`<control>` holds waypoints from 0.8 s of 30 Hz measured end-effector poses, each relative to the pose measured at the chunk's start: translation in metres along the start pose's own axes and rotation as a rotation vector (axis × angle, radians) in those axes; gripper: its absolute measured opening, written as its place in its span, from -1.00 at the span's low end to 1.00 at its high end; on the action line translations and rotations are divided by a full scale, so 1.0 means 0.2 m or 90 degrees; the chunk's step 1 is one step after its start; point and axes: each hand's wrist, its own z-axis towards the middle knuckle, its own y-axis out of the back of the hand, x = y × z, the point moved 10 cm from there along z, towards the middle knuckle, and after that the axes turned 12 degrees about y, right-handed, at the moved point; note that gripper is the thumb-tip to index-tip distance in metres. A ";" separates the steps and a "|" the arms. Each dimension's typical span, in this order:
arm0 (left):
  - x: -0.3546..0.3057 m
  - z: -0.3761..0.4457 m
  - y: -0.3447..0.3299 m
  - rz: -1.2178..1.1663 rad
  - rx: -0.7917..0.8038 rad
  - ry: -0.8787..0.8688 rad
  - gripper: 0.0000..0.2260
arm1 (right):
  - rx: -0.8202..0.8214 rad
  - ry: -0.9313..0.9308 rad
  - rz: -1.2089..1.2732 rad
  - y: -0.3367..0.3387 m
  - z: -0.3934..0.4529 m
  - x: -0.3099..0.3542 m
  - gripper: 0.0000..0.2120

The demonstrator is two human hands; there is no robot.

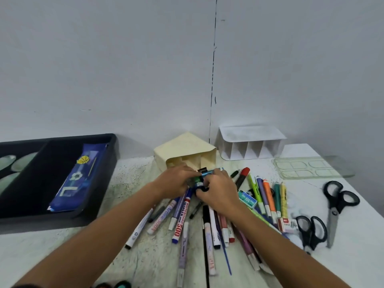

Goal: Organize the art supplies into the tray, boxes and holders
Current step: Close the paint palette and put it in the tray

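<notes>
Both hands [199, 183] apparently grip markers [204, 173] before holder [187, 152].

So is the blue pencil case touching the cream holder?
Apart. The head view shows the blue pencil case lying inside the black tray, whose wall and a strip of bare table separate it from the cream holder.

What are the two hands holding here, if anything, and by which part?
Both the left hand and the right hand grip a small bunch of markers at its far ends, just before the cream holder. Exact finger placement is hidden.
</notes>
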 end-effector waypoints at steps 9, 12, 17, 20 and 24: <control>0.02 0.07 0.01 -0.072 0.019 0.025 -0.54 | 0.055 0.021 -0.007 -0.05 0.02 0.00 -0.60; 0.00 0.10 -0.01 -0.075 0.060 0.020 -0.50 | 0.059 0.018 -0.012 -0.05 0.02 -0.02 -0.53; 0.01 0.13 -0.02 -0.067 0.077 0.031 -0.61 | 0.049 0.020 -0.014 -0.06 0.01 -0.02 -0.58; 0.01 0.14 0.00 -0.064 0.067 0.040 -0.68 | 0.018 -0.014 0.078 -0.05 0.00 -0.06 -0.68; 0.04 0.11 0.06 -0.135 0.014 0.071 -0.77 | -0.029 -0.068 0.224 -0.03 -0.01 -0.14 -0.75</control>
